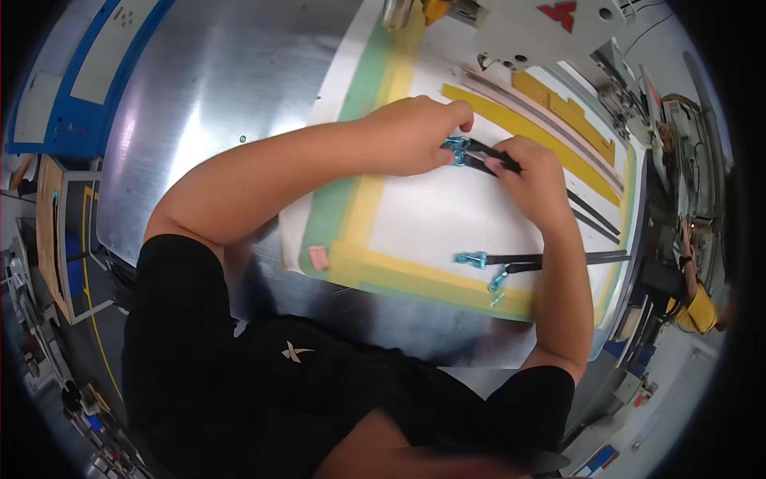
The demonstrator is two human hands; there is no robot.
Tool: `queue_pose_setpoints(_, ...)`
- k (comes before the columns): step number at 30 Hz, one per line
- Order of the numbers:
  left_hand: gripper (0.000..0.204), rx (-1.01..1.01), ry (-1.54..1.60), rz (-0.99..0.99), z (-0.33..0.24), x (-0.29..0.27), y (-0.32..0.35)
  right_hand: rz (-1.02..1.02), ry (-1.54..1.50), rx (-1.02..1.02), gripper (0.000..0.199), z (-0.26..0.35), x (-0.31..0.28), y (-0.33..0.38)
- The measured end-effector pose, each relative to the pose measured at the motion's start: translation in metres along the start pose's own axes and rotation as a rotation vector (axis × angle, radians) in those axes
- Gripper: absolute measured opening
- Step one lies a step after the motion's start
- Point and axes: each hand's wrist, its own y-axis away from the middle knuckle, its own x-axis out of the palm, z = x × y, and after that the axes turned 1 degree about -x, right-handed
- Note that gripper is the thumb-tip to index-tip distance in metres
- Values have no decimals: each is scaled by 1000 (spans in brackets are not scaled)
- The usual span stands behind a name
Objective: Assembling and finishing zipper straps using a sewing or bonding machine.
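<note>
Black straps (523, 259) with blue ends lie nearest, pointing left, on the white sheet (431, 215). Beyond, over that sheet, the held strap (480, 148) slants: blue end up-left, 2 tails down-right. The left hand (419, 136) pinches its blue end; the right hand (533, 174) grips its black length. Farther: yellow strip (487, 109), white machine (519, 36).

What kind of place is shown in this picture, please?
Probably a workshop or factory floor: a large white machine head sits at the far side of a shiny metal worktable, with a blue panelled unit at the left.
</note>
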Motion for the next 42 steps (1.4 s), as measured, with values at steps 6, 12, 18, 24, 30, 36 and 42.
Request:
queue_pose_setpoints(6, 42, 4, 11, 22, 33, -50, -1, -238, 71, -112, 14, -2, 2, -48)
queue_pose_setpoints(12, 32, 21, 83, 94, 32, -42, -15, -119, 96, -146, 16, -5, -14, -54)
queue_pose_setpoints(18, 32, 20, 383, 110, 41, -33, -19, -69, 22, -241, 19, 20, -6, -67)
queue_pose_setpoints(24, 23, 42, 587, 77, 35, -23, -19, -97, -15, -243, 18, 4, 13, -65)
queue_pose_setpoints(30, 26, 42, 816, 5, 34, -17, -19, -111, 63, -295, 23, 6, 15, -69)
queue_pose_setpoints(36, 24, 17, 707, -47, 35, -14, -19, -359, -50, -192, 24, 1, 22, -69)
queue_pose_setpoints(42, 31, -1, 868, -6, 29, -13, -20, -491, -117, -176, 21, 19, 19, -63)
